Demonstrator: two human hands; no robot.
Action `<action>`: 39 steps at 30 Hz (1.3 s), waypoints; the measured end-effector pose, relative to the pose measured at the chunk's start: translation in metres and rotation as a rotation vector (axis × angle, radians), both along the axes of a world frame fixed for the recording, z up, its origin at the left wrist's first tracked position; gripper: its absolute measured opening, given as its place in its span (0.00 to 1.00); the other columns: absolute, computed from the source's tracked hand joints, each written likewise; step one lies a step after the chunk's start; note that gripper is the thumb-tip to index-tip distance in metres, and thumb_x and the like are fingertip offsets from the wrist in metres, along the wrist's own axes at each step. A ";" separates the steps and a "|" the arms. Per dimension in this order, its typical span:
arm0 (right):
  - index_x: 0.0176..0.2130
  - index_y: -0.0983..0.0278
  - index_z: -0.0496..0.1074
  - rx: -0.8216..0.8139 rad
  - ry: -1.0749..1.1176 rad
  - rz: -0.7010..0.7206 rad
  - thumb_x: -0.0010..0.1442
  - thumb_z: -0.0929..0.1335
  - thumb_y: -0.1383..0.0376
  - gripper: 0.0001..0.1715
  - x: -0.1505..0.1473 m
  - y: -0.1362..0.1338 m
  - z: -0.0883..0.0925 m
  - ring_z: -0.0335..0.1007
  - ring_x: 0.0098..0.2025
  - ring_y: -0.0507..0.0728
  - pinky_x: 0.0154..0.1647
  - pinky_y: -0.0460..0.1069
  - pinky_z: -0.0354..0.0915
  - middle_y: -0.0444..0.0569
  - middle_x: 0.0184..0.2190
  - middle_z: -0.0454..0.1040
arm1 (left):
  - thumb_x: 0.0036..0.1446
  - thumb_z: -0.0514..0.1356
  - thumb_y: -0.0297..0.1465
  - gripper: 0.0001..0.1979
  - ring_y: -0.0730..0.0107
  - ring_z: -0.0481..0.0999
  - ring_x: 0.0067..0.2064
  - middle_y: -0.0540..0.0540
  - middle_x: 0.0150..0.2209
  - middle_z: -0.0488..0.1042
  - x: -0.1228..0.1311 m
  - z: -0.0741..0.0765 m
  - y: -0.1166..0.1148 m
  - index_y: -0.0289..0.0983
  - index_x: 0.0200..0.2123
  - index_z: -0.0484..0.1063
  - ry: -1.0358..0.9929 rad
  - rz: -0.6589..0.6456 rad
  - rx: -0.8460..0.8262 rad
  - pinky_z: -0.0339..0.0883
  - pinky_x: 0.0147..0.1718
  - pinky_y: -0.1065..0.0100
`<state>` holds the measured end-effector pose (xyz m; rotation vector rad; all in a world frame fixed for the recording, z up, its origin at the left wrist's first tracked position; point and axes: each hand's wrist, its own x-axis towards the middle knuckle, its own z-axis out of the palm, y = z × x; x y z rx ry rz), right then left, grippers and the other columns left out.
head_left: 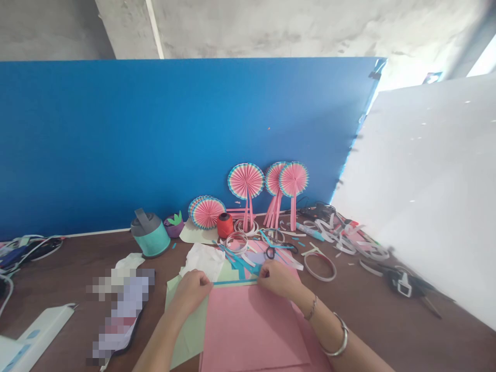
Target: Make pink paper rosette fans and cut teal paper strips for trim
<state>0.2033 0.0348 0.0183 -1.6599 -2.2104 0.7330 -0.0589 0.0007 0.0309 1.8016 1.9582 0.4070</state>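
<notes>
A pink paper sheet (256,325) lies on the table in front of me, with a narrow blue strip (235,282) and a pale band along its far edge. At the strip's left end, my left hand (196,288) has its fingers curled and pinched on it. My right hand (276,279) pinches the other end, wearing a bracelet and a bangle on its wrist. Pale green paper (189,336) shows under the pink sheet on the left. Beyond my hands are crumpled white tissue (205,260), loose blue strips and dark-handled scissors (270,252), partly covered.
Pleated pink paper fans (246,181) stand against the blue partition (116,139). A red container (225,226), tape rolls (320,266) and paper scraps clutter the back. At left are a teal canister (151,236), a blurred phone-like object (124,315) and a power strip (42,336).
</notes>
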 end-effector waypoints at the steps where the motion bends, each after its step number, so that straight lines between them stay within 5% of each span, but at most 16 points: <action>1: 0.20 0.66 0.71 -0.001 0.002 0.002 0.45 0.66 0.73 0.06 0.000 0.000 0.000 0.67 0.31 0.52 0.29 0.44 0.54 0.48 0.28 0.75 | 0.46 0.55 0.27 0.07 0.65 0.70 0.33 0.48 0.27 0.70 0.000 0.000 0.000 0.39 0.18 0.60 0.006 -0.001 0.002 0.56 0.30 0.70; 30: 0.23 0.65 0.74 0.019 -0.133 -0.009 0.44 0.65 0.75 0.10 -0.008 -0.009 0.012 0.66 0.34 0.55 0.31 0.47 0.51 0.51 0.30 0.76 | 0.48 0.54 0.26 0.06 0.62 0.72 0.37 0.46 0.30 0.73 0.001 -0.001 -0.002 0.39 0.20 0.64 0.071 -0.027 0.017 0.58 0.33 0.69; 35: 0.27 0.65 0.75 0.002 -0.190 -0.088 0.47 0.68 0.68 0.05 -0.004 -0.008 0.013 0.67 0.40 0.58 0.37 0.49 0.52 0.53 0.36 0.76 | 0.48 0.56 0.27 0.05 0.63 0.71 0.37 0.47 0.30 0.72 0.002 0.003 -0.004 0.39 0.22 0.61 0.096 0.015 0.012 0.57 0.33 0.69; 39: 0.31 0.64 0.76 -0.052 -0.244 -0.151 0.47 0.71 0.59 0.12 0.002 -0.005 0.018 0.67 0.45 0.62 0.40 0.50 0.54 0.54 0.39 0.76 | 0.48 0.57 0.30 0.07 0.65 0.69 0.35 0.50 0.29 0.69 0.001 0.005 -0.003 0.40 0.25 0.58 0.136 0.049 -0.007 0.54 0.30 0.70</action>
